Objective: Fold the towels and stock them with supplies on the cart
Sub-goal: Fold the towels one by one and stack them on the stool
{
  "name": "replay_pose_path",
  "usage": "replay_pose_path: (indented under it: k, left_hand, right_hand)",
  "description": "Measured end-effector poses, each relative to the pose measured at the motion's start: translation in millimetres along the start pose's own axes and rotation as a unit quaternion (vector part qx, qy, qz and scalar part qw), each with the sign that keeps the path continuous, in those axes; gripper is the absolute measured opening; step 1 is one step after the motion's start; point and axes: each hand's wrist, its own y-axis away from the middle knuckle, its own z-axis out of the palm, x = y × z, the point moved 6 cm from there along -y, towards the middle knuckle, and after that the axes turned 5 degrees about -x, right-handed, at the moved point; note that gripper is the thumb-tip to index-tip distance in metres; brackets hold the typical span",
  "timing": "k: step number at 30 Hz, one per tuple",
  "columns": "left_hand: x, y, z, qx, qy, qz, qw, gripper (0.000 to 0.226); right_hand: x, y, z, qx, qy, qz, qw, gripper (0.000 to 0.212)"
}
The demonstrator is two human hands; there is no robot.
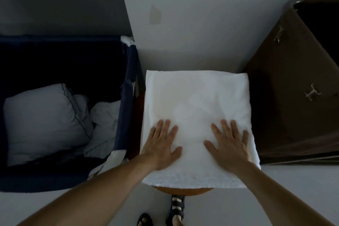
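A white towel [197,101] lies spread flat over a small round wooden table [183,191], covering almost all of its top. Both of my hands press flat on the towel's near half with fingers straight and spread. My left hand [162,145] lies near the towel's left edge. My right hand [229,143] lies near its right edge. Neither hand holds anything.
A dark blue laundry bin [128,82] stands at the left, holding a white pillow [44,119] and crumpled white linen [104,128]. A brown wooden cabinet [293,97] with metal handles stands at the right. A pale wall rises behind. My sandalled feet [176,211] show below the table.
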Motion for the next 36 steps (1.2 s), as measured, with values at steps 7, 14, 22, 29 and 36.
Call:
replay_pose_path:
  k: [7,14,22,29,36]
  left_hand:
    - [-78.6,5.3,-86.3,0.142,-0.002,-0.083,0.986,0.076]
    - [-249.2,53.5,-103.9,0.155,0.034,-0.19,0.969,0.078]
    - [-443.6,62.9,-54.5,0.097,0.091,-0.221,0.966,0.082]
    - [-541.1,-5.7,23.9,0.037,0.07,-0.18,0.981,0.088]
    - [-584.9,-91.8,148.0,0.015,0.11,-0.153,0.982,0.095]
  right_hand:
    - [-80.8,-34.7,-84.7,0.039,0.003,-0.071,0.997,0.084]
    - [-255.5,-61.7,-112.3,0.035,-0.015,-0.227,0.973,0.088]
    - [-443.2,-123.3,-85.5,-0.003,0.011,-0.263,0.965,0.091]
    - [-528.6,-221.1,49.0,-0.174,-0.037,-0.187,0.966,0.1]
    - [-552.3,-323.2,205.7,-0.249,-0.044,-0.135,0.958,0.103]
